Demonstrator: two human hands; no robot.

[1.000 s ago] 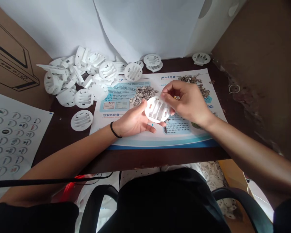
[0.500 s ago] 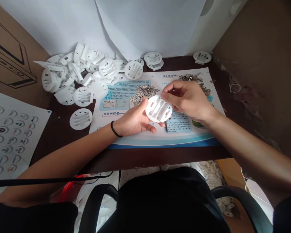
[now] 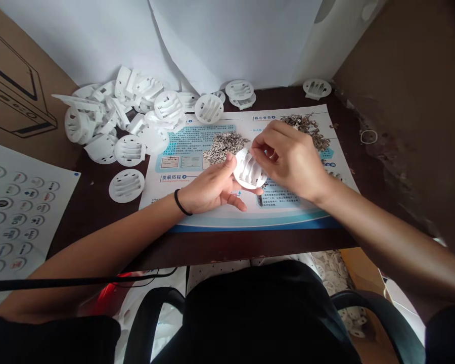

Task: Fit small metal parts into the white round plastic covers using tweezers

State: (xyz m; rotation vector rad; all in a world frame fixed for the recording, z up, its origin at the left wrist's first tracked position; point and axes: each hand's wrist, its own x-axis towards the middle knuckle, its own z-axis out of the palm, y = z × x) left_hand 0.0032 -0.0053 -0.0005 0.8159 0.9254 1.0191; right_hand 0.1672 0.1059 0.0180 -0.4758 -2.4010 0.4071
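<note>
My left hand (image 3: pixel 216 184) holds a round white plastic battery-compartment-like disc (image 3: pixel 249 172) by its left edge, thumb on the rim and fingers beneath. The disc has curved parallel slots facing up. My right hand (image 3: pixel 291 156) pinches at the disc's upper right edge, thumb and forefinger pressed together; whatever small part may be between them is hidden. Just behind the disc lies a pile of small silvery metal pieces (image 3: pixel 225 146). Beyond my right hand, a second heap of small metal parts (image 3: pixel 313 132) rests on the printed sheet (image 3: pixel 197 221).
A heap of similar white discs (image 3: pixel 109 111) stands at the back left, with single ones (image 3: pixel 126 186) closer. Another disc (image 3: pixel 317 89) sits at the back right near a pale ring (image 3: pixel 368 136). Cardboard walls (image 3: pixel 18 65) flank the dark table (image 3: pixel 227 247).
My right hand has turned, its knuckles now higher and its fingertips over the disc's upper part. The disc has shifted slightly right and tilted in my left hand.
</note>
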